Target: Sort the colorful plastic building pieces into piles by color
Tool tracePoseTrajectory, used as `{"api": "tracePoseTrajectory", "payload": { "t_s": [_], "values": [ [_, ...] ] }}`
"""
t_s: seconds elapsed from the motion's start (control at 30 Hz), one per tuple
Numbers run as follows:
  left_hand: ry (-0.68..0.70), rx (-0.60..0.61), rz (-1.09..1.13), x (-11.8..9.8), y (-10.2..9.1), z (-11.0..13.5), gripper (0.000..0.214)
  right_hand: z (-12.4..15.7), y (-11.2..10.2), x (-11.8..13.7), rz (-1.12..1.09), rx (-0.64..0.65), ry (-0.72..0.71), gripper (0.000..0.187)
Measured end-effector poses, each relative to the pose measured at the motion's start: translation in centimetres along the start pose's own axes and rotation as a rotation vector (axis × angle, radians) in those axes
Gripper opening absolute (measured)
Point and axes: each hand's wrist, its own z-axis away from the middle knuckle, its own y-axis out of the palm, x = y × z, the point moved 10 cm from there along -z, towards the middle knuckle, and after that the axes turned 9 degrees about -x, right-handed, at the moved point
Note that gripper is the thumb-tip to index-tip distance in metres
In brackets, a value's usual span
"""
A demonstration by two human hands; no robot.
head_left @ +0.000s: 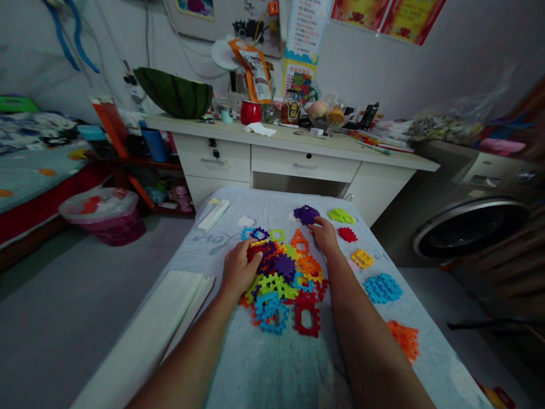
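A mixed heap of interlocking plastic pieces (272,284) in red, orange, lime, blue and purple lies on the cloth-covered table. At the heap's left side, my left hand (239,268) is closed with thumb and fingers around red and yellow toothed pieces (258,245). My right hand (326,234) is beyond the heap, its fingertips pinched at the near right edge of a purple stack of toothed pieces (306,214). Down the right side are separate groups: lime pieces (341,215), red pieces (347,234), yellow pieces (362,258), blue pieces (383,288) and orange pieces (404,339).
A white boxy strip (214,215) lies at the table's far left, and a folded pale panel (170,307) along its left edge. Behind stands a white desk (298,147) with a watermelon half (174,94) and jars. A washing machine (477,199) is at right, a pink bin (106,218) at left.
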Motion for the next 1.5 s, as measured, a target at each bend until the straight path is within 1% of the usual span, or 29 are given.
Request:
{"api": "tracePoseTrajectory", "payload": {
  "t_s": [0.07, 0.13, 0.27, 0.33, 0.43, 0.53, 0.6, 0.67, 0.73, 0.83, 0.93, 1.07, 1.17, 1.27, 1.37, 1.43, 1.5],
  "values": [
    [0.003, -0.001, -0.007, 0.1, 0.0, 0.0, 0.036, -0.2, -0.5, 0.1, 0.069, -0.044, -0.045, 0.041],
    [0.007, -0.004, -0.014, 0.2, 0.0, 0.0, 0.036, -0.1, -0.5, 0.4, 0.098, -0.043, -0.085, 0.039],
    [0.013, -0.003, -0.018, 0.1, 0.1, 0.1, 0.036, 0.5, 1.0, 1.0, 0.052, 0.085, -0.119, 0.042],
    [0.012, -0.003, -0.015, 0.0, 0.1, 0.0, 0.036, 0.8, 1.2, 1.9, 0.069, 0.109, -0.158, 0.042],
    [0.003, -0.005, -0.017, -0.1, 0.0, 0.0, 0.036, 1.5, 1.3, 3.8, 0.249, 0.143, -0.287, 0.032],
    [-0.002, -0.005, -0.022, 0.0, -0.1, 0.0, 0.036, 2.7, 2.2, 5.0, 0.463, 0.28, -0.383, 0.022],
    [0.003, -0.004, -0.02, 0.0, 0.0, 0.0, 0.036, 3.5, 2.9, 4.8, 0.555, 0.376, -0.381, 0.02],
    [0.006, -0.006, -0.013, 0.1, 0.0, 0.0, 0.036, 4.1, 3.1, 4.4, 0.612, 0.439, -0.35, 0.022],
    [0.007, -0.005, -0.009, 0.1, 0.0, 0.0, 0.036, 4.4, 3.1, 4.2, 0.651, 0.464, -0.326, 0.027],
    [0.009, 0.0, -0.011, 0.1, 0.1, 0.0, 0.036, 4.4, 2.7, 4.4, 0.7, 0.459, -0.316, 0.027],
    [0.009, 0.003, -0.012, 0.1, 0.1, 0.0, 0.036, 4.7, 2.4, 5.4, 0.704, 0.484, -0.346, 0.022],
    [0.005, -0.003, -0.014, 0.2, 0.2, -0.1, 0.036, 5.8, 1.5, 7.6, 0.641, 0.517, -0.422, 0.013],
    [-0.009, -0.012, -0.02, 0.3, 0.2, -0.1, 0.035, 6.9, -0.3, 8.7, 0.584, 0.521, -0.437, 0.01],
    [-0.012, -0.002, -0.018, 0.1, 0.2, -0.1, 0.033, 7.8, -3.6, 9.2, 0.557, 0.49, -0.439, 0.005],
    [-0.021, 0.008, -0.005, 0.1, 0.2, -0.1, 0.034, 8.8, -8.2, 9.0, 0.535, 0.458, -0.4, 0.006],
    [-0.029, 0.012, 0.004, 0.2, 0.2, -0.2, 0.036, 9.5, -11.9, 8.2, 0.54, 0.408, -0.344, 0.008],
    [-0.033, 0.017, 0.01, 0.4, 0.4, -0.2, 0.036, 10.3, -16.0, 7.0, 0.57, 0.327, -0.285, 0.008]
  ]
}}
